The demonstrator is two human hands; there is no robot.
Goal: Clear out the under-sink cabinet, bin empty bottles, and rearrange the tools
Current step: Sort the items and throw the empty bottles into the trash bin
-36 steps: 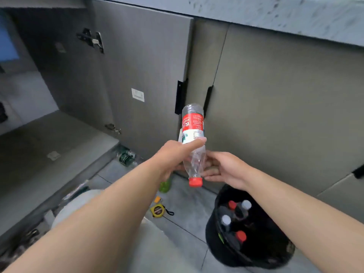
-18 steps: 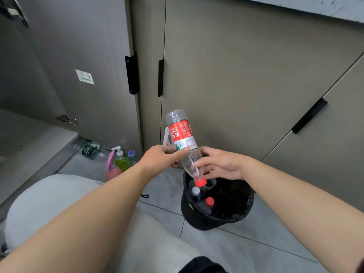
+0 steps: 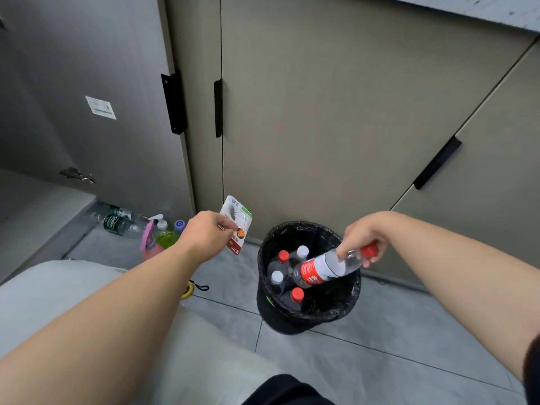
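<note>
You are holding the clear plastic bottle with the red label and red cap [image 3: 321,270] by its neck. Your right hand [image 3: 362,238] is curling round it just below the cap. The bottle is lying tilted over the mouth of the round black bin with the black liner [image 3: 264,314], cap toward 2 o'clock and base toward 8 o'clock. Whether the base is touching anything inside cannot be told.

Four capped bottles are standing in the bin's left half: a red-capped one [image 3: 283,255] and a white-capped one [image 3: 302,252] at the far side, another white-capped one [image 3: 276,277] nearer, and a second red-capped one [image 3: 297,294] nearest you.

At the bin's 10 o'clock, your left hand [image 3: 207,233] is pinching a small white and dark red printed packet [image 3: 238,226], well apart from the bottle.

Further toward 9 o'clock, a pink spray bottle [image 3: 149,239] and a green pump bottle [image 3: 166,236] are standing on the grey tiled floor [image 3: 365,346], with clear green-labelled bottles [image 3: 117,222] lying beyond them at the foot of the open grey cabinet door [image 3: 87,68]. A yellow tape measure [image 3: 188,289] is peeking out beside your left forearm.
</note>
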